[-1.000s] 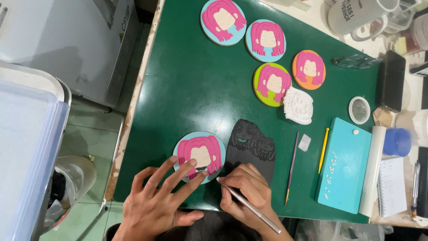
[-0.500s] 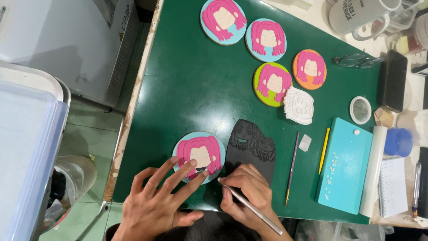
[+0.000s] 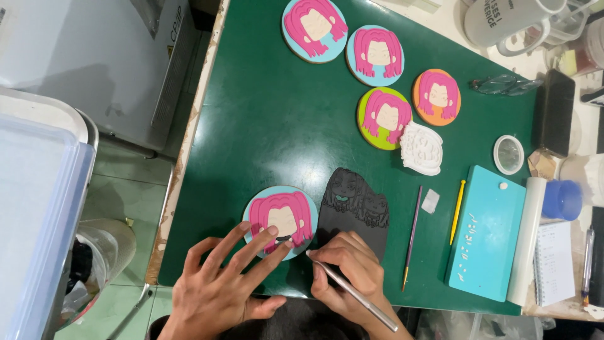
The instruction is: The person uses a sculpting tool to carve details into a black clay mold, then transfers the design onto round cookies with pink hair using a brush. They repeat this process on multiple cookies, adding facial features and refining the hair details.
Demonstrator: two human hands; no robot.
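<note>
Since the earlier frames almost nothing had shifted: the metal tool's tip had crept only a touch along the lower edge of the disc, and both hands had kept their places.

The round blue disc with the pink-haired face (image 3: 280, 220) lay near the front edge of the green cutting mat (image 3: 277, 119), just beside a sheet of black clay (image 3: 355, 208) on its right. The left hand (image 3: 220, 286) lay spread and open, gripping nothing, with two fingertips pressed flat on the disc's lower rim to pin it. The right hand (image 3: 346, 271) was closed narrowly around a thin silver modelling tool (image 3: 355, 293), held like a pen, its point meeting a small dark piece at the bottom of the face.

To do this well, the pinning fingers probably needed to stay light and on the rim, off the soft pink hair, and the tool was best kept low and steady, so the tiny piece seated without denting the face.

Farther out lay four finished discs (image 3: 377, 55), a white cutter mould (image 3: 421, 148), a thin brush (image 3: 413, 236), a yellow tool (image 3: 457, 211) and a turquoise board (image 3: 487, 236).
</note>
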